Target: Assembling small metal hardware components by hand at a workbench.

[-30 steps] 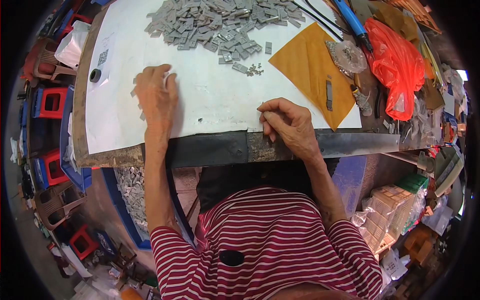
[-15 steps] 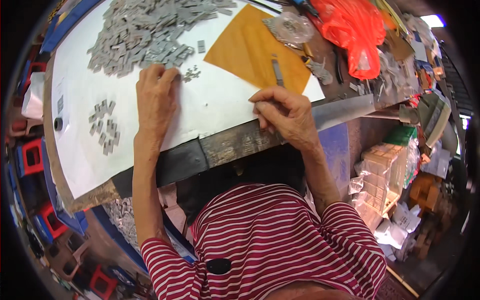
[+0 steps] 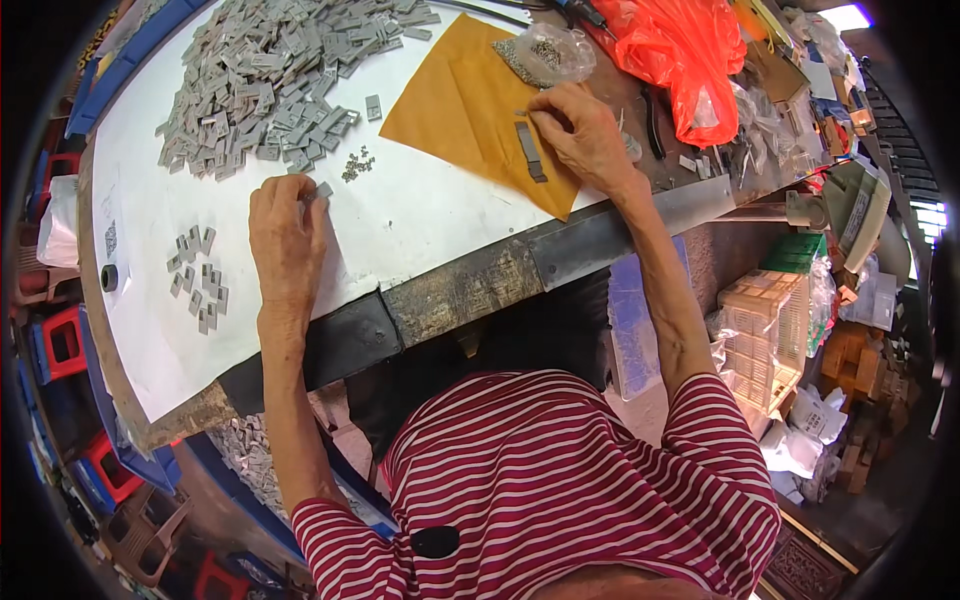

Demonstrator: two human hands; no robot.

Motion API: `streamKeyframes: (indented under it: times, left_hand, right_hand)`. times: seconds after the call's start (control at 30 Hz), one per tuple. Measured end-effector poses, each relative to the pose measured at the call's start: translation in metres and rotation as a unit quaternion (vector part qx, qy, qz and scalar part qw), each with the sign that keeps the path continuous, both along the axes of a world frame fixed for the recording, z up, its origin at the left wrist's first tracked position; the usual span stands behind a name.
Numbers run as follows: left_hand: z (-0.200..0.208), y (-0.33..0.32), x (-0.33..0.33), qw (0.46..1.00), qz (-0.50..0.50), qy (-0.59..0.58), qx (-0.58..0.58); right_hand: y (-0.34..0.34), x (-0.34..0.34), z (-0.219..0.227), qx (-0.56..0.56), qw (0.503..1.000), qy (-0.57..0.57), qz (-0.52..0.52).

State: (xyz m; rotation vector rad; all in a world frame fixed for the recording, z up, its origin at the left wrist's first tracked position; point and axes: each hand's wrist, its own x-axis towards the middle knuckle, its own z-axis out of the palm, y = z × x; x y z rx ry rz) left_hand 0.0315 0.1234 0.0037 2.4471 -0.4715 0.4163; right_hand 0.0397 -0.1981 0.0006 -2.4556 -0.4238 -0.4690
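Note:
Between the thumb and fingers of my left hand (image 3: 287, 228), a small flat grey rectangular piece (image 3: 323, 190) sticks out over the white sheet (image 3: 400, 225). My right hand (image 3: 582, 138) is over the mustard-yellow sheet (image 3: 455, 105), its fingers bent and pinched; what they hold, if anything, is not clear. Just beside those fingertips lies a narrow dark grey strip (image 3: 530, 152). Beyond my left hand spreads a big pile of similar grey pieces (image 3: 270, 85), with a cluster of tiny metal parts (image 3: 357, 163) at its near right. Several grey pieces (image 3: 197, 285) lie apart on the left.
A clear plastic bag of small metal parts (image 3: 550, 55) and a red plastic bag (image 3: 672, 60) lie at the back right. Black-handled pliers (image 3: 653, 125) rest near them. A small black ring (image 3: 109, 278) sits at the left. The worn table edge (image 3: 465, 280) runs in front of me.
My right hand has moved away and to the right, from the near table edge onto the yellow sheet. My left hand has drawn back slightly from the pile, and a grey piece now shows in its fingers.

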Motion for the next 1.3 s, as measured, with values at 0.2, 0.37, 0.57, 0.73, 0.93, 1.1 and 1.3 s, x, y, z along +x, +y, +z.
streamKeyframes:
  times: [0.2,0.37,0.57,0.73,0.93,1.1,1.3]
  left_hand:
    - [0.001,0.001,-0.004,0.998,0.028,0.047,-0.041]
    - [0.002,0.000,-0.005,0.994,0.035,0.078,-0.069]
    - [-0.002,0.003,-0.006,0.988,0.041,0.106,-0.106]
    - [0.004,0.002,-0.013,0.974,0.052,0.142,-0.167]
    - [0.016,-0.007,-0.026,0.952,0.025,0.167,-0.254]
    - [0.019,-0.009,-0.032,0.925,0.005,0.204,-0.322]
    - [0.031,-0.023,-0.040,0.879,-0.021,0.247,-0.407]
  right_hand:
    - [0.002,0.005,0.002,-0.036,0.998,-0.010,0.046]
    - [0.000,0.010,0.001,-0.083,0.995,-0.020,0.057]
    - [0.001,0.013,-0.005,-0.133,0.989,-0.048,0.052]
    - [0.000,0.015,-0.007,-0.141,0.987,-0.055,0.057]
    - [0.000,0.015,-0.008,-0.141,0.987,-0.065,0.038]
    - [-0.001,0.016,-0.003,-0.061,0.998,0.017,0.020]
    - [0.009,0.004,0.032,0.286,0.904,0.317,-0.009]
